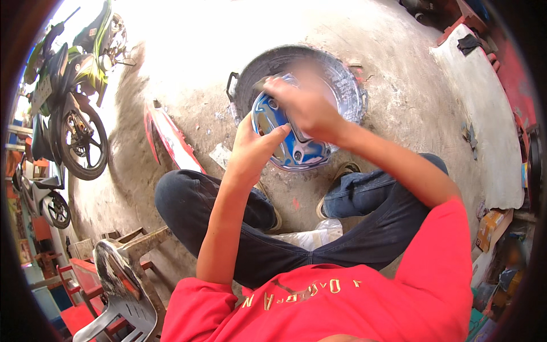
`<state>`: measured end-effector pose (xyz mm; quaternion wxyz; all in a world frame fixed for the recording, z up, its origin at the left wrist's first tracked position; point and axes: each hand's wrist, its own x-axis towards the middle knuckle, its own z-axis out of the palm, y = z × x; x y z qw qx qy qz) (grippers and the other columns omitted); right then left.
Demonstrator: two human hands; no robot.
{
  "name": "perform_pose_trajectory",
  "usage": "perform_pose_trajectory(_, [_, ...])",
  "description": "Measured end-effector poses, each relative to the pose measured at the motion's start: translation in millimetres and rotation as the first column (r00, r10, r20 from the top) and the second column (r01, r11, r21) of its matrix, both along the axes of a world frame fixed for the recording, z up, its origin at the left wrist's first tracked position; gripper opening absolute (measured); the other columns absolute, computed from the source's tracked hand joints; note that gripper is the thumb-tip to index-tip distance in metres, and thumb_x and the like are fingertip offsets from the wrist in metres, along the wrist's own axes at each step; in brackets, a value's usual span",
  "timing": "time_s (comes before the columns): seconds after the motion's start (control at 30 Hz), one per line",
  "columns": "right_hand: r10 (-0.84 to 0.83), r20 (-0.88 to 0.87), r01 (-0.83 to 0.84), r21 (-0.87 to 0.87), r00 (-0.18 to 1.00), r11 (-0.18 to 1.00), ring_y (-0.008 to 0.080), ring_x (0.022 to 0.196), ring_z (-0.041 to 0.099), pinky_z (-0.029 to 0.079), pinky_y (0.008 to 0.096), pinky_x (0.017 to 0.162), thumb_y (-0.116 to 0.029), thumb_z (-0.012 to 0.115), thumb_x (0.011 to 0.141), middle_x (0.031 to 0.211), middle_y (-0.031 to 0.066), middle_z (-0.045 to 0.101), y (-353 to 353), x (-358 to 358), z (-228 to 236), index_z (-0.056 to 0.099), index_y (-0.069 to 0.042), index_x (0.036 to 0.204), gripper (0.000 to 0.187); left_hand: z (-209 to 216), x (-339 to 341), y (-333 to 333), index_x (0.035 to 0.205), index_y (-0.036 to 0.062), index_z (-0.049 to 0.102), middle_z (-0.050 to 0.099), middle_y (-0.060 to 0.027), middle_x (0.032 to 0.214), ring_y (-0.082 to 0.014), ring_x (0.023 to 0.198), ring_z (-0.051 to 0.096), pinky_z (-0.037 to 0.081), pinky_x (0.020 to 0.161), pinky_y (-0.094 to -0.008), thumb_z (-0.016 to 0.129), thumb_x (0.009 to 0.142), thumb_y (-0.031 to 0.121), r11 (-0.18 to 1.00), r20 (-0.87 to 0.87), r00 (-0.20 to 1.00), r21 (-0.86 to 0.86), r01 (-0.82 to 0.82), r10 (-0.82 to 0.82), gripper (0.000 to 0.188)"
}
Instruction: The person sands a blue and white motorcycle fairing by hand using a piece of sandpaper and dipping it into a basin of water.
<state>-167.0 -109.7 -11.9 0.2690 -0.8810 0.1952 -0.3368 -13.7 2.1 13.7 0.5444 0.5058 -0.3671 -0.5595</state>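
The left hand (250, 151) clasps the blue-patterned helmet shell (289, 147) at eight o'clock, apparently steadying it beneath the right hand (307, 109), whose grip is too blurred to tell.

Head-worn fisheye view, facing down, near left hand (252, 147) and right hand (309, 111)

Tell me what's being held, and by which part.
The left hand grips the blue patterned shell by its left edge, thumb on top. The right hand is too blurred to tell.
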Motion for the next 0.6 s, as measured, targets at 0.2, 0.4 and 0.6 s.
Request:
perform_pose_trajectory(0.2, [-0.092,-0.034,0.090,-0.044,0.995,0.995,0.0326,0.138,0.052,0.038,0.0424,0.118,-0.002,0.050,0.095,0.144,0.0213,0.056,-25,-17,1,0.055,0.000,0.142,0.047,11,-8,-1,0.125,-0.0028,0.060,0.070,-0.0089,0.107,-0.0134,0.091,0.068,0.056,0.079,-0.0291,0.074,0.089,0.006,1.000,0.085,0.996,0.011,-0.003,0.002,0.040])
perform_pose_trajectory(0.4, [0.240,0.046,-0.232,-0.140,0.970,0.963,0.0319,0.138,0.052,0.038,0.0420,0.119,0.002,0.047,0.095,0.145,0.0203,0.056,5,-6,10,0.055,-0.003,0.142,0.048,12,-6,-1,0.123,-0.0028,0.060,0.068,-0.0070,0.101,-0.0118,0.086,0.065,0.052,0.073,-0.0262,0.074,0.090,0.011,0.998,0.067,0.996,-0.046,-0.048,0.051,0.039])
perform_pose_trajectory(0.6, [0.018,-0.117,-0.009,0.081,0.993,0.997,0.0313,0.139,0.051,0.037,0.0393,0.119,-0.006,0.053,0.093,0.146,0.0224,0.054,-10,-7,0,0.051,-0.001,0.144,0.052,-5,-6,-5,0.124,-0.0033,0.059,0.069,-0.0090,0.103,-0.0146,0.091,0.068,0.056,0.079,-0.0295,0.071,0.091,0.007,0.999,-0.041,0.998,0.005,-0.046,0.046,0.037])
